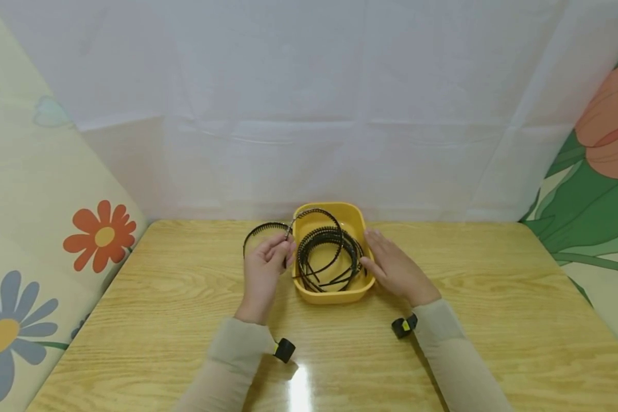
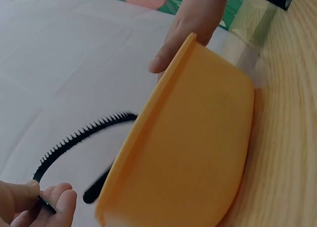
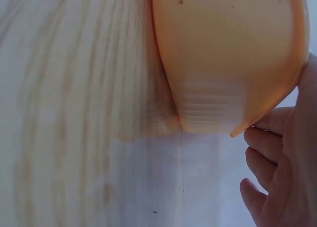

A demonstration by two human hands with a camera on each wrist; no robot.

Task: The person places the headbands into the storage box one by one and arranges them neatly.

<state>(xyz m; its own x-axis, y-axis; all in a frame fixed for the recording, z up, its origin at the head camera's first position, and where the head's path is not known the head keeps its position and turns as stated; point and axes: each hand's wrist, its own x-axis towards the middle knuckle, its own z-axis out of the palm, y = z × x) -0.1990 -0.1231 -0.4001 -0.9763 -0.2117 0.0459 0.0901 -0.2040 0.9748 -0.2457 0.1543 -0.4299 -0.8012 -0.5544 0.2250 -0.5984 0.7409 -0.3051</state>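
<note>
Between the thumb and fingers of my left hand (image 1: 268, 260) is a thin black toothed headband (image 2: 81, 134), pinched near one end. It arches over a yellow plastic bin (image 1: 335, 297), and its far part overlaps the bin's contents. Several black headbands (image 1: 305, 252) lie loosely nested inside the bin. Another black toothed headband (image 1: 262, 225) shows left of the bin, partly behind my left hand. My right hand (image 1: 399, 269) rests against the bin's right side, fingers extended along the rim and thumb apart at the edge.
The bin stands on a wood-grain table (image 1: 185, 320), close to its back edge. A white cloth (image 1: 268, 114) hangs behind. Flower-patterned fabric (image 1: 26, 229) borders the left side, and more flowered fabric (image 1: 597, 189) the right. A small black device (image 1: 284, 349) hangs at the left sleeve.
</note>
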